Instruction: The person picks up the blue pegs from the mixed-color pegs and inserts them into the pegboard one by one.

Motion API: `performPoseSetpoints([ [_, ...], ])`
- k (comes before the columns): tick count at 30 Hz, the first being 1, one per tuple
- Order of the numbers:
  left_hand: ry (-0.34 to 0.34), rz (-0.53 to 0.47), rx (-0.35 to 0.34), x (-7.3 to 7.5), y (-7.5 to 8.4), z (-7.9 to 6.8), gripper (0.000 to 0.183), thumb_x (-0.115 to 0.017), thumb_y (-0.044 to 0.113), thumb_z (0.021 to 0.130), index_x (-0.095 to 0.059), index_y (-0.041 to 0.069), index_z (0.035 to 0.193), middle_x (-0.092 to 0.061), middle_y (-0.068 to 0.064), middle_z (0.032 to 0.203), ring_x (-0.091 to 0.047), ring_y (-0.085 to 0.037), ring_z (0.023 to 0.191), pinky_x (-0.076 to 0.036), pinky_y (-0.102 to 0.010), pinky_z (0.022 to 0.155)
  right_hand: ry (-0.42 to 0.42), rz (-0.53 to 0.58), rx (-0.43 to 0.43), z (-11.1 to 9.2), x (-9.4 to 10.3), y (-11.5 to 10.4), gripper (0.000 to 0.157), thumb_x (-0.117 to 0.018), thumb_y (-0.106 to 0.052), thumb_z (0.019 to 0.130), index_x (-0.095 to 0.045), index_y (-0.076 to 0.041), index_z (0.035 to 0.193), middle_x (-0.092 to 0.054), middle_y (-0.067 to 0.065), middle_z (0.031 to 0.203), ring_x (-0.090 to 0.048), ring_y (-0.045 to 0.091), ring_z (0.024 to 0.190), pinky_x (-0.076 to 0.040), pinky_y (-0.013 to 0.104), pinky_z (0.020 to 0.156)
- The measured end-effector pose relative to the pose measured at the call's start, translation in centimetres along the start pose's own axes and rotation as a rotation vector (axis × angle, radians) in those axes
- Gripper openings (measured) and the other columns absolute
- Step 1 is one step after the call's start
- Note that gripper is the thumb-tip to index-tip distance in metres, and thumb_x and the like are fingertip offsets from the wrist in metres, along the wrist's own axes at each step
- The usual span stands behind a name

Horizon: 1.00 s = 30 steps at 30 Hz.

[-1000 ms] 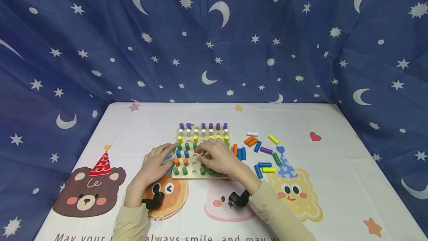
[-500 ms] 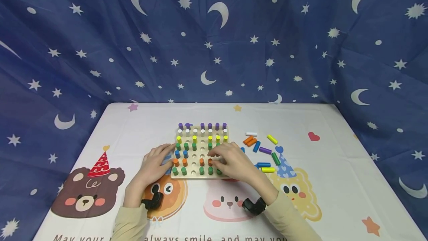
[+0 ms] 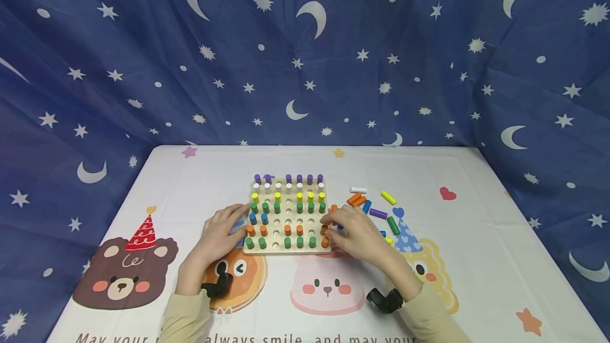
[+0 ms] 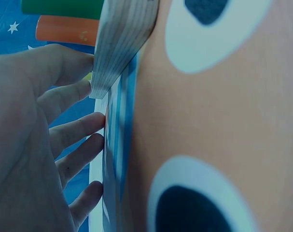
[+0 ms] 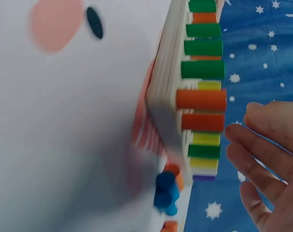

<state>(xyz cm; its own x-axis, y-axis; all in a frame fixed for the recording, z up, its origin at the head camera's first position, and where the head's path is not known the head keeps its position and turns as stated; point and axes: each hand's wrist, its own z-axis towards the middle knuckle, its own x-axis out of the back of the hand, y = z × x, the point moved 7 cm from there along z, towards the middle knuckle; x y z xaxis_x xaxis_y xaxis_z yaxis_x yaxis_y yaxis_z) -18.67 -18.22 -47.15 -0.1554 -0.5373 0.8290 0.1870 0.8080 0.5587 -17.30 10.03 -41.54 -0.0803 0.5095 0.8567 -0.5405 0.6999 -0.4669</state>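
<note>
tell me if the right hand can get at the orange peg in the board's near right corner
Likely yes: the right hand, holding nothing, is close beside the orange peg, and the right wrist view shows nothing between them.

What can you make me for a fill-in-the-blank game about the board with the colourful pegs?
From the head view:
1. The farthest peg row on the board is coloured ____.
2. The left hand touches the board's ____ side.
3. The near right corner peg is coloured ____.
4. The loose purple peg lies to the ____ of the board.

Missing words: purple; left; orange; right.
</note>
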Motion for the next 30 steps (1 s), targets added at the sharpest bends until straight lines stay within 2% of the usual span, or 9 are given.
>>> performPoseSetpoints([
  [9, -0.004, 0.003, 0.005, 0.0, 0.0, 0.0, 0.055, -0.052, 0.023, 0.094, -0.040, 0.016, 0.147, -0.039, -0.015, 0.149, -0.032, -0.038, 0.136, -0.021, -0.064, 0.107, 0.004, -0.017, -0.101, -1.8, 1.1, 2.5, 0.026, -0.073, -0.014, 0.082, -0.070, -0.019, 0.107, -0.071, -0.007, 0.101, -0.059, 0.011, 0.098, -0.046, 0.039, 0.092],
  [13, -0.003, 0.003, 0.009, 0.1, 0.1, 0.0, 0.055, -0.053, 0.023, 0.094, -0.040, 0.016, 0.147, -0.040, -0.014, 0.149, -0.032, -0.038, 0.137, -0.021, -0.063, 0.107, 0.013, -0.014, -0.115, -2.3, 1.5, 3.5, 0.023, -0.073, -0.015, 0.083, -0.070, -0.017, 0.106, -0.070, -0.006, 0.100, -0.060, 0.013, 0.095, -0.046, 0.042, 0.092],
  [19, -0.004, -0.002, 0.010, 0.0, 0.1, 0.0, 0.055, -0.053, 0.023, 0.094, -0.040, 0.016, 0.147, -0.040, -0.014, 0.149, -0.033, -0.038, 0.136, -0.021, -0.063, 0.107, 0.023, -0.047, -0.132, -3.2, 2.0, 5.0, 0.023, -0.074, -0.014, 0.082, -0.071, -0.016, 0.105, -0.070, -0.006, 0.097, -0.061, 0.012, 0.091, -0.045, 0.039, 0.087],
  [30, 0.000, 0.002, 0.004, 0.0, 0.0, 0.0, 0.055, -0.052, 0.024, 0.095, -0.039, 0.016, 0.148, -0.039, -0.015, 0.149, -0.032, -0.038, 0.137, -0.021, -0.064, 0.108, -0.047, -0.067, -0.205, -4.3, 2.4, 7.4, 0.024, -0.074, -0.018, 0.083, -0.070, -0.017, 0.107, -0.070, -0.007, 0.096, -0.058, 0.012, 0.090, -0.045, 0.038, 0.086],
])
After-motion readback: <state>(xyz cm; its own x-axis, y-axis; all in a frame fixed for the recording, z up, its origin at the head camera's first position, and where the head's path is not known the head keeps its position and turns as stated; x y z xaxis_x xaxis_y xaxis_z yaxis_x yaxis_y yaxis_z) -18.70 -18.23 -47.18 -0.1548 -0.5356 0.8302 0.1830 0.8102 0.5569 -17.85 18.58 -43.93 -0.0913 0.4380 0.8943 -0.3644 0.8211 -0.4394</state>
